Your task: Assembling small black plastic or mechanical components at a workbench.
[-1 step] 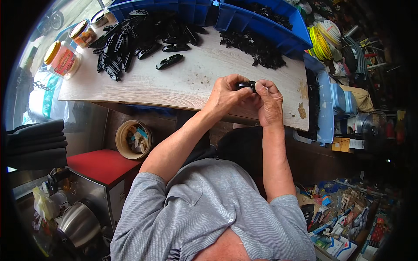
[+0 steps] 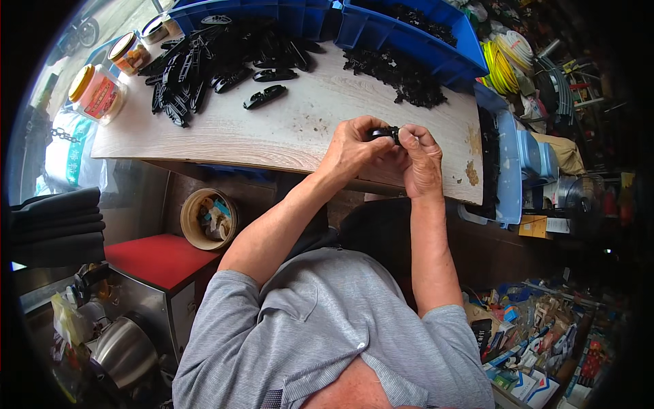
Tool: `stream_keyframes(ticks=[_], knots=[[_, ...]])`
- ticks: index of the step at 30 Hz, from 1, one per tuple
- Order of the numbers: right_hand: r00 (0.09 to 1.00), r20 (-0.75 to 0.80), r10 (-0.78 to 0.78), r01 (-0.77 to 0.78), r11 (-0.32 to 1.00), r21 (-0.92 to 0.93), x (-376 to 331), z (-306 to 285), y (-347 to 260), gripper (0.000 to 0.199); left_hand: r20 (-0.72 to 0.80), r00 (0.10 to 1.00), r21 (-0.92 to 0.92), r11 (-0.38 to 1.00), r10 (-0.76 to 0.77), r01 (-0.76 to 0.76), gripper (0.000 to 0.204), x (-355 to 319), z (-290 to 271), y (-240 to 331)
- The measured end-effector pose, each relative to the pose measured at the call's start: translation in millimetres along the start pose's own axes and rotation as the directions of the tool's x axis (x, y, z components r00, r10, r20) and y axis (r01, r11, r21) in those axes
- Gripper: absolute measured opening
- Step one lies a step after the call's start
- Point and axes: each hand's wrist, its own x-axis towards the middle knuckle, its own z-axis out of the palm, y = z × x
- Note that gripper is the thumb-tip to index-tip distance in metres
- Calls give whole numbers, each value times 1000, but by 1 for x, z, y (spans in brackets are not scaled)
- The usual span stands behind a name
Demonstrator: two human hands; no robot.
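Just above the table's front edge, my left hand [image 2: 351, 146] is closed round a glossy black plastic part [image 2: 383, 133]. The fingers and thumb of my right hand [image 2: 424, 163] pinch the right end of that same part. Whether a smaller piece sits between the right fingertips is hidden. Farther back on the table, a loose long black part [image 2: 266, 97] lies nearest to my hands. Behind it, a heap of similar long black parts [image 2: 187, 71] spreads to the left, and a pile of small black pieces [image 2: 398, 75] lies at the right.
The pale wooden table [image 2: 225, 140] has a blue crate [image 2: 409, 44] of small black pieces at its back right. Lidded jars [image 2: 102, 95] stand along its left edge. Below are a waste bucket [image 2: 187, 221] and a red-topped cabinet [image 2: 160, 259]. Light-blue bins [image 2: 509, 163] adjoin the right side.
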Motion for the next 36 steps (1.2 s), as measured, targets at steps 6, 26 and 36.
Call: stream_keyframes(ticks=[6,26,36], knots=[[999,50,-15,16,1000,-18,4,-4,2,18,-93,992,-37,996,-80,77,20,-1,8,17],[999,-26,39,-44,973,-229,-3,6,-13,25,-17,1000,-49,999,1,-2,18,7,2,1],[768,-641,-8,-34,998,-53,20,-68,-79,52,217,787,929,125,578,-348,9,113,4,-29]])
